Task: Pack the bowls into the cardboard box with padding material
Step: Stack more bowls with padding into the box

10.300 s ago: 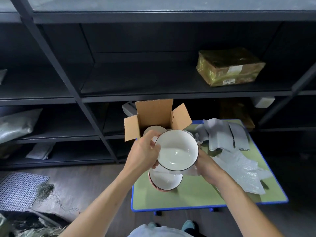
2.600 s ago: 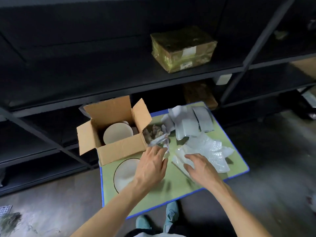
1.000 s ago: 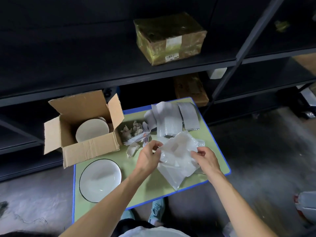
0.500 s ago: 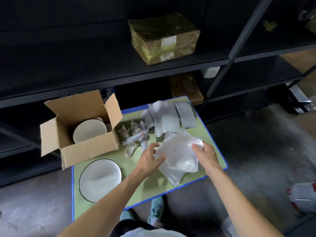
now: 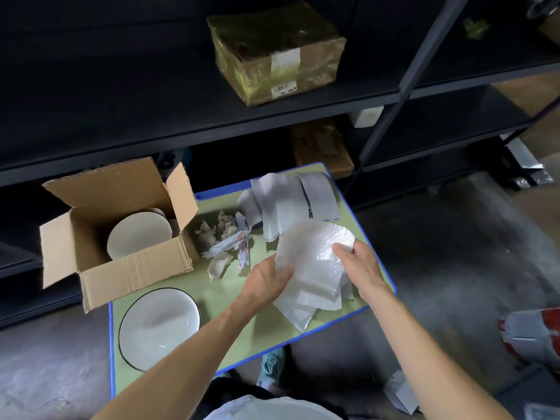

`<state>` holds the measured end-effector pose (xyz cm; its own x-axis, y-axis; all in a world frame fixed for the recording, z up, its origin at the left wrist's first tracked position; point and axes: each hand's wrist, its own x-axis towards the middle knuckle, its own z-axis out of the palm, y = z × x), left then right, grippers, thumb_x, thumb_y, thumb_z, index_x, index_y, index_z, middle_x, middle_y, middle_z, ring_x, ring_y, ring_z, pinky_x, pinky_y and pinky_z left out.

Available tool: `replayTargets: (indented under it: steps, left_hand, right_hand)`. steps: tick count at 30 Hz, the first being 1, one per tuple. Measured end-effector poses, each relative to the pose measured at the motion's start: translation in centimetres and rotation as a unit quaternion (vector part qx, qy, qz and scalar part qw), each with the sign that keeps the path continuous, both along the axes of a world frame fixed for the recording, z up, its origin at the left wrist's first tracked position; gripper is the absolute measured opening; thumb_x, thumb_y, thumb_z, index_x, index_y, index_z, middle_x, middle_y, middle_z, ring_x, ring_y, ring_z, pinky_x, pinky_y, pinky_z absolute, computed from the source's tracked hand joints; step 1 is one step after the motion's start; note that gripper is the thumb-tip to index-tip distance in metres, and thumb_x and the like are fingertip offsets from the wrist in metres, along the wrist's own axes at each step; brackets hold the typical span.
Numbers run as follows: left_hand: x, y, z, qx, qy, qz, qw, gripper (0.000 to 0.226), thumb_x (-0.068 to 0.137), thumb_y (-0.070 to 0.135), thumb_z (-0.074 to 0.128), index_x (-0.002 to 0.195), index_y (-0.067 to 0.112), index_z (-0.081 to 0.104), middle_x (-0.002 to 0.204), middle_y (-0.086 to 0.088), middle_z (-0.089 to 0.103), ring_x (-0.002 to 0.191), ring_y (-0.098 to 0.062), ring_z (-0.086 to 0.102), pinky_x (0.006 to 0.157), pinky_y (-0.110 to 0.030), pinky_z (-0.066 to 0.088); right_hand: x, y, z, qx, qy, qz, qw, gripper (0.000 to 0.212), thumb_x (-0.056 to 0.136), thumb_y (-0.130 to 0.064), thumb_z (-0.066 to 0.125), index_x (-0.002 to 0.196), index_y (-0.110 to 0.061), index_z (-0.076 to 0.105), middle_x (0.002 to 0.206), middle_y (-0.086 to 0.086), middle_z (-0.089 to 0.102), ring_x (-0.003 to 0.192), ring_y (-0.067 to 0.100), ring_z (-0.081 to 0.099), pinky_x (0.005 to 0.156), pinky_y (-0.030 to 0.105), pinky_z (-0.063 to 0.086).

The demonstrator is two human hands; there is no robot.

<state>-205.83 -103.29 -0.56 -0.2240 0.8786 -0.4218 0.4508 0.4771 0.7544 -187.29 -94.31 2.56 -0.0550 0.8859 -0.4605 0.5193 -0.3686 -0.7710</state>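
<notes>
A clear bubble-wrap sheet [image 5: 313, 253] is lifted above the right half of the green table [image 5: 212, 298]. My left hand [image 5: 268, 278] grips its left edge and my right hand [image 5: 357, 265] pinches its upper right part. More bubble wrap [image 5: 306, 307] lies under it on the table. An open cardboard box [image 5: 127, 237] stands at the table's left back with a white bowl [image 5: 138, 233] inside. A second white bowl with a dark rim [image 5: 159, 327] sits on the table in front of the box.
Crumpled paper scraps [image 5: 225, 241] lie beside the box. Grey padded pouches [image 5: 291, 198] lie at the table's far right. Dark metal shelving [image 5: 272, 116] stands behind, with a taped parcel [image 5: 275, 50] on it. A red-and-white bag [image 5: 533, 334] lies on the floor at right.
Both hands have raised the bubble-wrap sheet off the pile and spread it wider. The box and both bowls stay where they were.
</notes>
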Motion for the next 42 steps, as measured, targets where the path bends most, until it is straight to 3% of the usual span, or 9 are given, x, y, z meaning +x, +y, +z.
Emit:
replayTargets:
  steps: [4,7,12,19,23,26,29,33,42]
  left_hand:
    - [-1.4,-0.1,0.2,0.045,-0.069,0.065,0.994,0.027,0.096,0.039,0.057,0.081,0.017,0.060,0.073,0.006,0.064,0.068,-0.014,0.061,0.068,-0.033,0.051]
    - [-2.2,-0.9,1.2,0.051,-0.116,0.078,0.989,0.031,0.097,0.033,0.061,0.071,0.016,0.056,0.061,0.008,0.059,0.054,-0.006,0.053,0.055,-0.020,0.044]
    - [-3.9,-3.8,2.6,0.036,-0.127,0.102,0.986,0.030,0.098,0.030,0.059,0.076,0.010,0.056,0.065,0.005,0.059,0.054,-0.006,0.050,0.054,-0.020,0.042]
    - [-7.2,-9.5,3.2,0.056,0.021,0.159,0.985,0.010,0.097,0.030,0.052,0.089,0.031,0.058,0.074,0.008,0.065,0.071,-0.014,0.062,0.065,-0.030,0.049]
    - [-9.0,-12.6,4.2,0.084,0.092,0.175,0.977,0.011,0.098,0.027,0.054,0.100,0.028,0.064,0.084,0.015,0.067,0.074,-0.004,0.060,0.067,-0.018,0.046]
    - [-10.5,-14.7,4.2,0.090,0.164,0.198,0.962,0.014,0.097,0.021,0.055,0.104,0.022,0.067,0.098,0.009,0.064,0.082,-0.013,0.060,0.075,-0.030,0.047]
    - [-12.2,-16.9,3.5,0.089,0.269,0.205,0.937,0.018,0.093,0.017,0.061,0.109,0.016,0.067,0.108,0.002,0.059,0.091,-0.021,0.058,0.066,-0.030,0.042]
    - [-13.6,-18.5,2.6,0.066,0.312,0.188,0.929,0.028,0.090,0.015,0.063,0.118,0.013,0.062,0.115,-0.004,0.054,0.101,-0.026,0.053,0.067,-0.034,0.048]
    - [-14.4,-19.4,2.5,-0.011,0.346,0.136,0.928,0.028,0.085,0.003,0.054,0.110,0.012,0.044,0.095,-0.002,0.045,0.070,-0.027,0.049,0.053,-0.035,0.036]
  right_hand:
    - [-0.2,0.2,0.7,-0.007,0.074,0.019,0.997,0.030,0.089,-0.035,0.066,0.095,-0.005,0.064,0.080,0.006,0.061,0.077,0.019,0.056,0.073,0.033,0.045]
    - [-0.8,-0.3,0.6,-0.047,0.091,0.051,0.993,0.034,0.083,-0.047,0.070,0.102,-0.019,0.069,0.099,0.006,0.072,0.095,0.023,0.069,0.088,0.044,0.056]
    - [-2.6,-1.7,1.5,-0.109,0.203,0.062,0.971,0.019,0.093,-0.009,0.066,0.112,-0.009,0.069,0.110,0.011,0.075,0.103,0.029,0.071,0.093,0.047,0.055]
    - [-6.2,-3.5,1.5,-0.093,0.132,0.116,0.980,0.010,0.095,-0.016,0.065,0.101,-0.009,0.068,0.108,0.008,0.071,0.107,0.021,0.064,0.075,0.022,0.046]
    - [-8.2,-5.1,2.0,-0.109,0.147,0.140,0.973,0.018,0.099,-0.015,0.060,0.090,-0.029,0.054,0.096,-0.017,0.056,0.086,0.000,0.053,0.090,0.026,0.038]
    - [-9.1,-5.9,0.5,-0.122,0.134,0.165,0.969,0.013,0.097,-0.022,0.064,0.108,-0.027,0.061,0.119,-0.006,0.063,0.107,0.010,0.057,0.098,0.032,0.040]
    - [-9.9,-7.1,0.3,-0.131,0.128,0.171,0.968,0.039,0.095,-0.030,0.066,0.132,-0.021,0.057,0.133,-0.004,0.058,0.122,0.017,0.053,0.108,0.038,0.039]
    - [-10.5,-8.4,0.6,-0.118,0.119,0.177,0.970,0.040,0.095,-0.031,0.065,0.132,-0.020,0.057,0.133,-0.002,0.058,0.124,0.020,0.054,0.112,0.044,0.039]
    - [-10.5,-11.2,1.7,-0.097,0.115,0.165,0.975,0.032,0.095,-0.024,0.067,0.125,-0.019,0.058,0.123,-0.007,0.061,0.119,0.015,0.053,0.096,0.031,0.039]
